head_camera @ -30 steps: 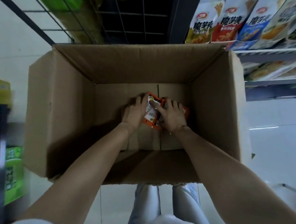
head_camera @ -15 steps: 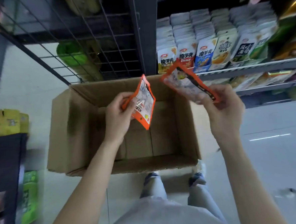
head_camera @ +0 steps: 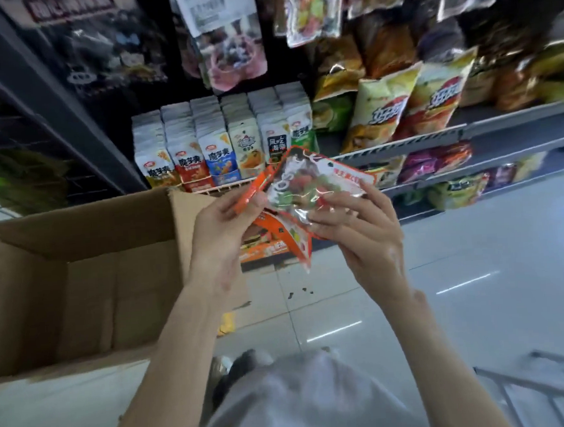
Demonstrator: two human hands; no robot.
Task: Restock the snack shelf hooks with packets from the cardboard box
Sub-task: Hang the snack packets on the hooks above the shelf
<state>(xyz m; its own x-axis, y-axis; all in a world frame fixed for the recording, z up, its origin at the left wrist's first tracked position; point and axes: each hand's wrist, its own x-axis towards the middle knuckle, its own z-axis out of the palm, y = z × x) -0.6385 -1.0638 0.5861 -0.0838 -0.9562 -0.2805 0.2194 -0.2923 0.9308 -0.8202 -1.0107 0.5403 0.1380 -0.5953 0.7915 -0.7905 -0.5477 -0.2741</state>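
Two packets (head_camera: pixel 309 192) (previously apart) now together

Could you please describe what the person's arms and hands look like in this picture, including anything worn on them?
Both forearms are bare up to where they leave the picture; no sleeves show on them. The left hand and the right hand wear no gloves, and no rings, watch or bracelet can be seen on the fingers or wrists. Below the arms, the person's light grey garment shows.
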